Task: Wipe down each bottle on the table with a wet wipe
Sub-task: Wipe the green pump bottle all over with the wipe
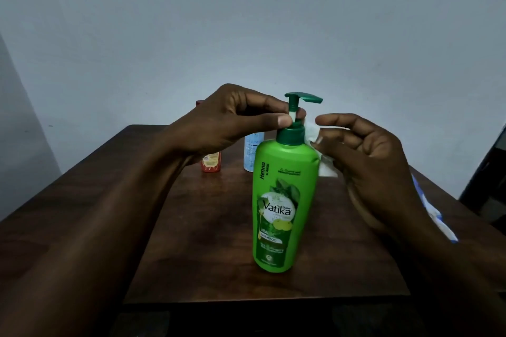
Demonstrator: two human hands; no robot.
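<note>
Green bottle (284, 200): stood upright on the table (191, 227), about midway across and toward the near edge; label faced the camera, "Vatika" legible, "Henna" running up the left side
Pump (304, 97): dark green, raised on a white stem above the collar, spout pointed right
Left hand (232, 117): reached in from the left, above the tabletop; thumb and forefinger closed together on the white stem just above the collar, pinching the green bottle there; the other fingers lay loosely curled behind
Right hand (367, 150): came in from the right, palm turned toward the bottle; fingers and thumb curled round the wet wipe (325, 167), clamped on it
Wet wipe: white, crumpled, pressed against the bottle's right shoulder just below the collar; part hidden behind the bottle, part inside the hand
Red bottle (211, 164): small, yellow label, on the far side of the table, left of the green bottle and well apart from it; upper part hidden behind the left hand
Pale blue bottle (253, 150): upright, far side, between the red bottle and the green one; top hidden by the left hand, print too small to read
Blue-and-white pack (435, 213): lay along the table's right edge, beyond the right forearm and partly hidden by it — could not tell what it was
Table: dark brown wood, grain showing
Wall (246, 22): plain, pale, behind the far edge
</note>
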